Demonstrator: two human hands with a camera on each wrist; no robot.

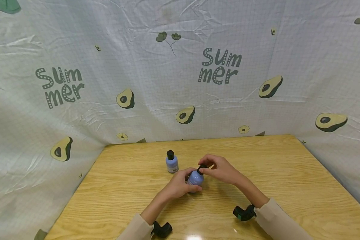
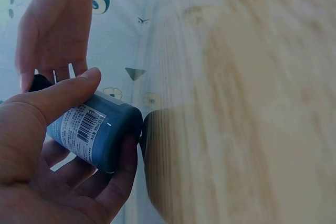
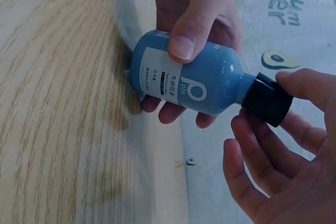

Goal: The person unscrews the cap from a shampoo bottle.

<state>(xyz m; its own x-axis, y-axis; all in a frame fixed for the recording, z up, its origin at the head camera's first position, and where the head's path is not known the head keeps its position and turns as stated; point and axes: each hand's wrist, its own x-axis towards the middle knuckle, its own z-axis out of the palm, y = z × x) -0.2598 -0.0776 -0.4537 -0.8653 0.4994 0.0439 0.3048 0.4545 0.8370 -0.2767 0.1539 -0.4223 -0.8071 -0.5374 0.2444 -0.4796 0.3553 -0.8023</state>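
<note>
A small blue bottle (image 1: pixel 196 178) with a white label is tilted, its neck toward the right hand. My left hand (image 1: pixel 180 184) grips its body, thumb on one side and fingers curled round the other, as the left wrist view shows. At the neck, my right hand (image 1: pixel 218 169) pinches the black cap (image 3: pixel 267 99) between thumb and fingers. The cap sits on the neck; whether it is loose I cannot tell. A barcode label (image 2: pixel 84 132) faces the left wrist camera. Left of and behind the hands stands a second bottle (image 1: pixel 172 164), upright with its own black cap.
The wooden table (image 1: pixel 132 186) extends around both hands. A pale cloth (image 1: pixel 156 76) printed with avocados and lettering hangs behind and along the sides. Black wrist cameras (image 1: pixel 244 213) sit below each forearm, close above the tabletop.
</note>
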